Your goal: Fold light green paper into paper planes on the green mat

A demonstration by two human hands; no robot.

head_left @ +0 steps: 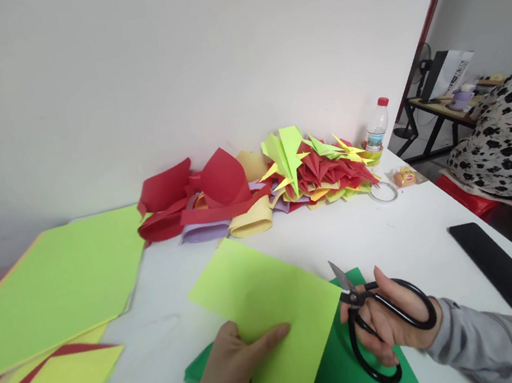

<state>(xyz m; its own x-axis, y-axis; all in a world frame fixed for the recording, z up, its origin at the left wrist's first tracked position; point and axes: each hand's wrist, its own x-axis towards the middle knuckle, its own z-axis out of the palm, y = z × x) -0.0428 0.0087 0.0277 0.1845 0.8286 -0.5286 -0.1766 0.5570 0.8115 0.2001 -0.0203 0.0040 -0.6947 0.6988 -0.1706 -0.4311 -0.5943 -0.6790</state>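
Observation:
My left hand pinches the near edge of a light green paper sheet, thumb on top, holding it tilted above the white table. My right hand, in a grey sleeve, grips black-handled scissors with fingers through the loops. The short blades point up and left, nearly shut, just off the sheet's right corner. Under both lies a dark green sheet.
A stack of large light green, yellow and red sheets covers the left. A heap of folded and cut paper lies by the wall, with a water bottle, a tape roll and a black phone at right. A person in a patterned top sits far right.

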